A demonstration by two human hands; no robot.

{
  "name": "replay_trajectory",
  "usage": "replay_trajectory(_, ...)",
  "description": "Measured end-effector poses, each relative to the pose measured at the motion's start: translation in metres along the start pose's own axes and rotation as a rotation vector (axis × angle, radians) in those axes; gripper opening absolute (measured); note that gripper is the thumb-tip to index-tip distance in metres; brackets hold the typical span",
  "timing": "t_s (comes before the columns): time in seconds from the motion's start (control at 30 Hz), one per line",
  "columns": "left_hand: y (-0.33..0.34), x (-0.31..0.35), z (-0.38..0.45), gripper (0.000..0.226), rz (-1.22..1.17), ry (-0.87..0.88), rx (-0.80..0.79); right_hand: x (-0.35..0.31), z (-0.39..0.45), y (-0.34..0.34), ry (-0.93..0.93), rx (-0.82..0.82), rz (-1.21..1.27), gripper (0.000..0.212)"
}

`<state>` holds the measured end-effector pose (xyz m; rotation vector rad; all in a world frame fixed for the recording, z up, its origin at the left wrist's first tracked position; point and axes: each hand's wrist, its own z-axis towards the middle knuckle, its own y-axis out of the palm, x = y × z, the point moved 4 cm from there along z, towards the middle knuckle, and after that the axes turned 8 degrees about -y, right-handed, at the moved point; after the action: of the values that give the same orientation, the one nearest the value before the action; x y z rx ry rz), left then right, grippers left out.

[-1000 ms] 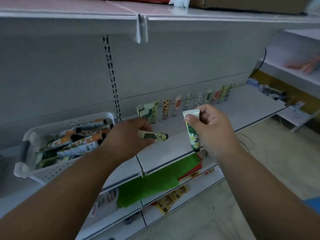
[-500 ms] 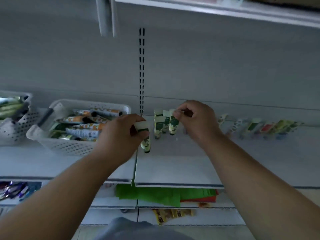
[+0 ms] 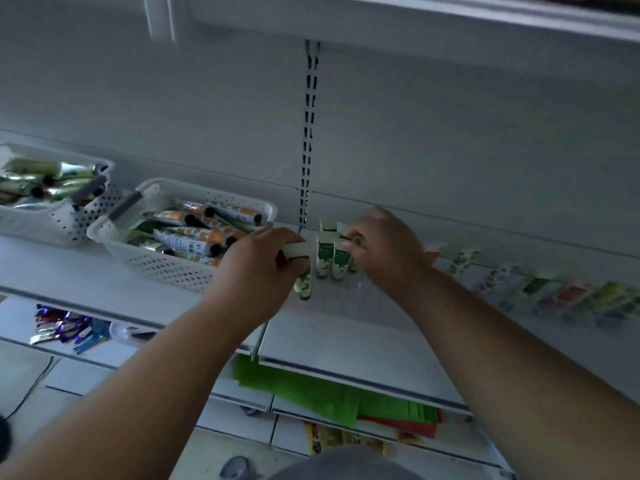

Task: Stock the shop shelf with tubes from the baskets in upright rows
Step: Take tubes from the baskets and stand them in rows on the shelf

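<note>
My left hand grips a green-and-white tube, cap down, just above the white shelf. To its right a small cluster of upright green tubes stands on the shelf. My right hand pinches the top of one tube at the right side of that cluster. More upright tubes run in a blurred row along the shelf's back to the right. A white basket with several orange and green tubes sits left of my left hand.
A second white basket of green tubes stands at the far left. Below the shelf lie green and red paper sheets, yellow packets and shiny wrappers. Another shelf hangs overhead.
My right hand carried its tube from the shelf's front to the cluster at the back. My left hand turned its tube from lying sideways to cap down. The view swung left.
</note>
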<state>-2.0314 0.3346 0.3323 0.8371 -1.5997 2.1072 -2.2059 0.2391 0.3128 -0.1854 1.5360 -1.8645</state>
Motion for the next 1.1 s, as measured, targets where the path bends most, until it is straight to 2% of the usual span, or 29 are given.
replay_trajectory(0.1,0.013,0.002,0.010,0.015,0.008,0.045,-0.028,-0.011,-0.010,-0.023,-0.087,0.155,0.036,0.023)
replay_trajectory(0.27,0.033,0.010,0.032,0.016,0.033,0.127,-0.051,-0.030,-0.031,-0.066,-0.139,0.334,0.130,0.020)
replay_trajectory(0.57,0.053,0.008,0.045,0.023,0.150,0.204,-0.127,-0.040,-0.060,-0.082,-0.106,0.393,0.155,0.017)
replay_trajectory(0.7,0.060,-0.001,0.040,0.032,0.248,0.168,-0.197,-0.044,-0.062,-0.079,-0.084,0.393,0.192,0.019)
replay_trajectory(0.97,0.021,-0.006,0.001,0.023,0.094,0.175,0.098,-0.072,-0.048,-0.068,-0.159,0.345,0.261,0.019)
replay_trajectory(1.1,-0.025,-0.045,-0.034,0.023,0.112,0.130,0.165,-0.119,-0.019,-0.043,-0.268,0.294,0.333,0.018)
